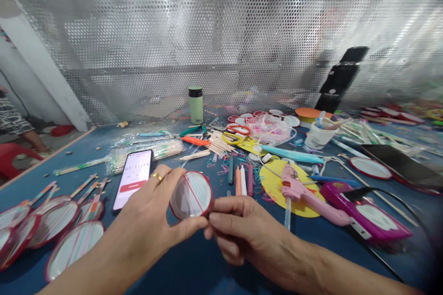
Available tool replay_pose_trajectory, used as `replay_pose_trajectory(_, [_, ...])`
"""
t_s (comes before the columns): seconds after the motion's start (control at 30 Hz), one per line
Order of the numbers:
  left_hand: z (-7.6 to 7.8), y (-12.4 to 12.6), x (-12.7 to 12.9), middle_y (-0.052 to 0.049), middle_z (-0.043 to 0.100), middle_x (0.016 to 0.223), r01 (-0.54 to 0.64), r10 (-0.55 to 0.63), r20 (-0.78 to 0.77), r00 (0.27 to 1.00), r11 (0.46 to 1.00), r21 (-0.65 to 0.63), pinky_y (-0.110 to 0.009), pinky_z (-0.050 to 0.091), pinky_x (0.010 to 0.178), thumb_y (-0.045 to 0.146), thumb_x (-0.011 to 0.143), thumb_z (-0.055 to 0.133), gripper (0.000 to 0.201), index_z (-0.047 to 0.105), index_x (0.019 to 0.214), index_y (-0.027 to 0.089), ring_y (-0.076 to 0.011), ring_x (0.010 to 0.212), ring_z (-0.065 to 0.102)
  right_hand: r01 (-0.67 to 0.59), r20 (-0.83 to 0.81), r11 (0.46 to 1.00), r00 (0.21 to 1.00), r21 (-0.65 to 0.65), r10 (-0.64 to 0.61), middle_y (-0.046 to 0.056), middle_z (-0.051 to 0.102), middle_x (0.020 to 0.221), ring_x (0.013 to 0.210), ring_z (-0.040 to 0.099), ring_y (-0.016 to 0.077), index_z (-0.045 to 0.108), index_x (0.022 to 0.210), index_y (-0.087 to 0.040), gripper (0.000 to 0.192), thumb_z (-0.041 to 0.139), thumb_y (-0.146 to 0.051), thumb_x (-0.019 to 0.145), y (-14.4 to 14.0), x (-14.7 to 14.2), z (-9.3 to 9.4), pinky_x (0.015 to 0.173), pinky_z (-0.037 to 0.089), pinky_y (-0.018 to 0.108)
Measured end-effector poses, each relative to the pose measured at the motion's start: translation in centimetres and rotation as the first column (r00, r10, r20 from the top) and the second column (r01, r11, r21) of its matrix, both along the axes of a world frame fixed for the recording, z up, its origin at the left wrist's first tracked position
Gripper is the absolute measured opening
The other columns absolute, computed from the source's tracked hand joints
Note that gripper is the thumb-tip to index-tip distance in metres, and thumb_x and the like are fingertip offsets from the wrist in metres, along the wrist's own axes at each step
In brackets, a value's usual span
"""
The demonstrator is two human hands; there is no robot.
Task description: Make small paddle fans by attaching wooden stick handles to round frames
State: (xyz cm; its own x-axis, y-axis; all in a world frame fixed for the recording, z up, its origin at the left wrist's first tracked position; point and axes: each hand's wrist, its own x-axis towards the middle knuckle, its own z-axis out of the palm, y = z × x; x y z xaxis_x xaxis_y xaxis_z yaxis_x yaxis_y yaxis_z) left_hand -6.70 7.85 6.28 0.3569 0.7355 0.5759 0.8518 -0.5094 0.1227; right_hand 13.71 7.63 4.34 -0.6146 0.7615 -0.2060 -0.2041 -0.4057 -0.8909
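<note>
A small round disc (194, 195) with a red rim and a pale, shiny face crossed by red and light-blue lines is held up over the blue table. My left hand (152, 214), with a ring on one finger, grips it from the left, thumb along its lower edge and fingers at its upper edge. At the lower right of the rim, my right hand (238, 225) pinches with thumb and forefinger, its other fingers curled. Whether a small piece lies inside that pinch is hidden. Behind my left hand lies a phone (133, 177) showing a running timer.
Several red-rimmed discs with sticks (57, 221) lie at the left. To the right are a pink glue gun (304, 191) on a yellow disc, a purple power strip (367, 216) and a white cup (318, 134). Crayons, scissors and a green tumbler (196, 106) stand farther back, before a perforated metal screen (207, 41).
</note>
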Motion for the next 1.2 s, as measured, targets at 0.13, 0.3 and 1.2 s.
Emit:
replay_pose_trajectory(0.13, [0.0, -0.1, 0.1, -0.007, 0.063, 0.103, 0.086, -0.086, -0.019, 0.996, 0.996, 0.025, -0.033, 0.057, 0.07, 0.037, 0.073, 0.073, 0.053, 0.05, 0.117, 0.019, -0.0253, 0.09, 0.067, 0.046, -0.077, 0.996, 0.996, -0.073, -0.051, -0.008, 0.049, 0.05, 0.037, 0.027, 0.0006, 0.061, 0.075, -0.014, 0.024, 0.075, -0.034, 0.077, 0.3, 0.2, 0.1, 0.039, 0.018, 0.018])
replay_pose_trajectory(0.3, [0.1, -0.9, 0.7, -0.006, 0.06, 0.105, 0.192, -0.196, -0.024, 0.98, 0.974, -0.123, -0.032, 0.058, 0.075, 0.023, 0.066, 0.072, 0.053, 0.051, 0.115, 0.02, -0.0229, 0.091, 0.066, 0.251, -0.024, 0.961, 0.968, 0.113, -0.25, -0.009, 0.049, 0.051, 0.036, 0.028, 0.0028, 0.062, 0.098, -0.018, 0.025, 0.065, -0.038, 0.084, 1.0, 0.6, 0.6, 0.037, 0.021, 0.017])
replay_pose_trajectory(1.2, [-0.5, 0.2, 0.4, 0.006, 0.051, 0.063, 0.439, 0.029, 0.492, 0.87, 0.407, -0.801, -0.017, 0.035, 0.049, 0.046, 0.089, 0.059, 0.03, 0.06, 0.08, 0.017, -0.0074, 0.055, 0.047, -0.312, 0.491, 0.461, 0.801, 0.831, -0.344, -0.002, 0.066, 0.075, 0.068, 0.056, 0.0077, 0.071, 0.085, -0.015, 0.012, 0.061, -0.018, 0.091, 1.1, 1.2, 1.4, 0.063, 0.039, 0.02])
